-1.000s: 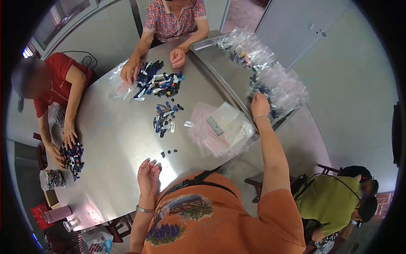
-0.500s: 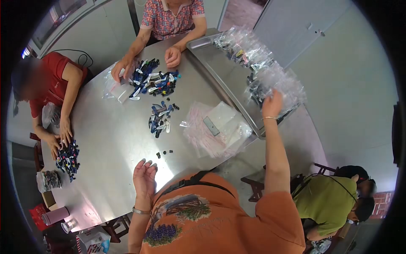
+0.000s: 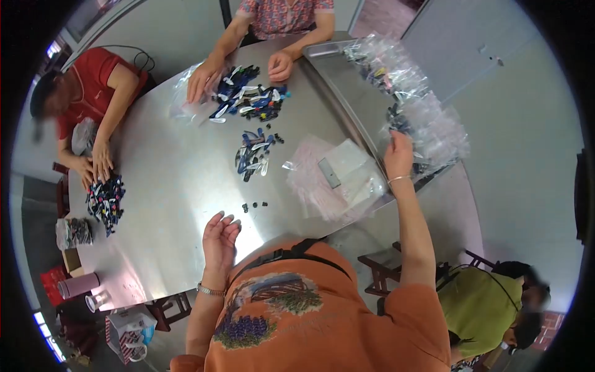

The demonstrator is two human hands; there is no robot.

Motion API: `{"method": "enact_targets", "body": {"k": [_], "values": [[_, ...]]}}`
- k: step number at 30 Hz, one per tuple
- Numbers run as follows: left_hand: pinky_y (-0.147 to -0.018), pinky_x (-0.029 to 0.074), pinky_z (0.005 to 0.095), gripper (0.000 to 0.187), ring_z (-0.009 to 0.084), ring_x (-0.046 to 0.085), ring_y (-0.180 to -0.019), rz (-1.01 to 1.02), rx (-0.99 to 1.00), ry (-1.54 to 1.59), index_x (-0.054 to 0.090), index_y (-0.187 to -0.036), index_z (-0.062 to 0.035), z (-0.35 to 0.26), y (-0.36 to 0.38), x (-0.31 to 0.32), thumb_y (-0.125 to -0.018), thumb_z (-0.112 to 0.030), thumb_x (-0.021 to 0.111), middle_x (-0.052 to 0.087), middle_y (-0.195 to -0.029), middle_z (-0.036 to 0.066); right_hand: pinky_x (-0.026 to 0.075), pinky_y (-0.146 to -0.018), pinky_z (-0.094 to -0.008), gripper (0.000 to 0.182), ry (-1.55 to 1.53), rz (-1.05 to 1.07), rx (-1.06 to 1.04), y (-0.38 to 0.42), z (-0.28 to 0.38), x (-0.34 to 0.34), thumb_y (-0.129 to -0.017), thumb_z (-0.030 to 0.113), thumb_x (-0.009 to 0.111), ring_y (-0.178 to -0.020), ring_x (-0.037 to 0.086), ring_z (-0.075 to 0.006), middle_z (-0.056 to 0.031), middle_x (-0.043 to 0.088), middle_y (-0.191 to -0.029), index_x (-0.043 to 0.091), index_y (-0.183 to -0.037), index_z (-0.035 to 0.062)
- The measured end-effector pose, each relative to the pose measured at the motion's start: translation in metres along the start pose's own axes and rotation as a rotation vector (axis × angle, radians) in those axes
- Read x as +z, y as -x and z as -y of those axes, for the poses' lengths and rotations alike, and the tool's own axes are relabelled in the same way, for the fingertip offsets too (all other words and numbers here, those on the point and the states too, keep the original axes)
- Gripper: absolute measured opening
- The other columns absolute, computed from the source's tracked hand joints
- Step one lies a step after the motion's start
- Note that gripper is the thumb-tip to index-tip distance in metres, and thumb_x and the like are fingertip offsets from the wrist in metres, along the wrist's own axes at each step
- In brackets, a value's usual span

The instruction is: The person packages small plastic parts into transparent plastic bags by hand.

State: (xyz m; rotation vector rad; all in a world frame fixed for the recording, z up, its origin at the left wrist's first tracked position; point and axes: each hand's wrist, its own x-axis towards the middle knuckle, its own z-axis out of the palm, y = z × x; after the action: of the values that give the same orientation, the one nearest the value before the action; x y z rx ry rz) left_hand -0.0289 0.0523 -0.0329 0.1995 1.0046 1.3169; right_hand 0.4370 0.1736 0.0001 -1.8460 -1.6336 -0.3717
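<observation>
While the fingers of the right hand [image 3: 400, 155] bend narrowly beside the filled bags [image 3: 443, 127] in the metal tray [image 3: 341, 77], whether they grip anything cannot be told. The left hand [image 3: 219, 245] is palm up, its fingers loosely open and empty. Just beyond these, small black pieces [image 3: 255, 205] dot the worktop [image 3: 167, 211]; farther out lie clips [image 3: 253, 154]. Flat bags [image 3: 310, 189] lie between both hands.

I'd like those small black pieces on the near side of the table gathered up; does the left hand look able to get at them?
Probably yes: the left hand is palm up, fingers loosely curled, close to the small black pieces, with nothing visible in between.
</observation>
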Motion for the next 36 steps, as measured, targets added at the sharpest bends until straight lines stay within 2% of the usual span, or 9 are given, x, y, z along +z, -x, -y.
{"method": "enact_targets", "body": {"k": [5, 7, 10, 14, 23, 26, 28, 31, 36], "values": [[-0.069, 0.058, 0.0289, 0.019, 0.0193, 0.066, -0.076, -0.012, 0.015, 0.006, 0.051, -0.11, -0.0017, 0.001, 0.001, 0.002, -0.093, -0.007, 0.045, 0.064, -0.094, 0.012, 0.044, -0.085, -0.044, 0.024, -0.375, 0.254, -0.205, 0.014, 0.099, 0.021, -0.073, 0.002, 0.055, -0.099, 0.055, -0.032, -0.0122, 0.063, -0.094, 0.062, -0.096, 0.0058], [-0.069, 0.058, 0.0289, 0.019, 0.0193, 0.066, -0.076, -0.017, 0.016, 0.008, 0.051, -0.11, -0.0016, 0.001, 0.002, 0.004, -0.093, -0.006, 0.045, 0.064, -0.094, 0.012, 0.046, -0.08, -0.0411, 0.016, 0.039, 0.574, -0.292, 0.009, 0.122, 0.025, -0.078, 0.012, 0.058, -0.095, 0.056, -0.0311, -0.0137, 0.061, -0.096, 0.063, -0.092, 0.0078], [-0.069, 0.058, 0.0291, 0.019, 0.0193, 0.066, -0.076, -0.026, 0.02, 0.025, 0.051, -0.111, -0.0014, 0.001, 0.004, 0.002, -0.093, -0.006, 0.045, 0.063, -0.095, 0.013, 0.045, -0.077, -0.0411, 0.018, 0.291, 0.475, -0.247, 0.01, 0.115, 0.026, -0.08, 0.024, 0.058, -0.095, 0.056, -0.0296, -0.0109, 0.062, -0.092, 0.064, -0.09, 0.0105], [-0.069, 0.058, 0.0291, 0.02, 0.0196, 0.066, -0.077, -0.019, 0.04, 0.047, 0.051, -0.111, -0.0007, 0.002, 0.003, 0.003, -0.093, -0.006, 0.045, 0.064, -0.096, 0.013, 0.046, -0.076, -0.0426, 0.019, 0.311, 0.389, -0.145, 0.028, 0.094, 0.016, -0.078, 0.027, 0.06, -0.093, 0.056, -0.0294, -0.008, 0.063, -0.092, 0.064, -0.089, 0.0112], [-0.069, 0.058, 0.0291, 0.019, 0.0193, 0.066, -0.075, -0.036, 0.023, 0.044, 0.051, -0.11, -0.0011, 0.001, 0.003, 0.003, -0.093, -0.005, 0.043, 0.064, -0.093, 0.013, 0.048, -0.07, -0.0384, 0.017, 0.006, 0.218, -0.165, 0.034, 0.086, 0.009, -0.074, 0.012, 0.066, -0.075, 0.061, -0.0287, -0.0125, 0.063, -0.08, 0.064, -0.089, 0.0064], [-0.066, 0.058, 0.0284, 0.019, 0.019, 0.065, -0.074, -0.052, 0.01, 0.045, 0.051, -0.109, -0.002, -0.002, 0.003, 0.008, -0.092, -0.005, 0.044, 0.063, -0.092, 0.013, 0.048, -0.069, -0.0325, 0.021, -0.289, 0.164, -0.008, 0.029, 0.1, -0.007, -0.076, 0.006, 0.065, -0.073, 0.061, -0.0221, -0.0104, 0.063, -0.079, 0.065, -0.096, 0.0058], [-0.065, 0.058, 0.0278, 0.019, 0.019, 0.065, -0.073, -0.061, 0.0, 0.041, 0.051, -0.109, -0.0025, -0.005, 0.005, 0.013, -0.092, -0.005, 0.045, 0.063, -0.093, 0.013, 0.047, -0.068, -0.0239, 0.026, -0.564, 0.209, 0.222, 0.022, 0.111, -0.023, -0.079, 0.003, 0.064, -0.073, 0.058, -0.0114, -0.0047, 0.063, -0.08, 0.064, -0.104, 0.0048], [-0.067, 0.055, 0.0281, 0.021, 0.0188, 0.064, -0.076, 0.0, 0.072, 0.028, 0.05, -0.111, -0.0031, -0.008, 0.011, 0.027, -0.091, -0.006, 0.048, 0.062, -0.096, 0.012, 0.045, -0.069, -0.0191, 0.025, -0.831, 0.22, 0.245, 0.01, 0.119, -0.036, -0.081, 0.003, 0.064, -0.075, 0.054, -0.0049, 0.0003, 0.062, -0.083, 0.063, -0.106, 0.0025], [-0.08, 0.048, 0.0302, 0.04, 0.018, 0.058, -0.098, 0.209, 0.254, -0.41, 0.046, -0.124, -0.0039, -0.028, 0.023, 0.085, -0.087, -0.011, 0.059, 0.057, -0.113, 0.01, 0.045, -0.07, -0.0188, 0.022, -1.082, 0.434, 0.273, -0.001, 0.166, -0.069, -0.084, 0.004, 0.063, -0.077, 0.055, -0.0051, 0.0011, 0.062, -0.087, 0.062, -0.106, -0.0006]]}}
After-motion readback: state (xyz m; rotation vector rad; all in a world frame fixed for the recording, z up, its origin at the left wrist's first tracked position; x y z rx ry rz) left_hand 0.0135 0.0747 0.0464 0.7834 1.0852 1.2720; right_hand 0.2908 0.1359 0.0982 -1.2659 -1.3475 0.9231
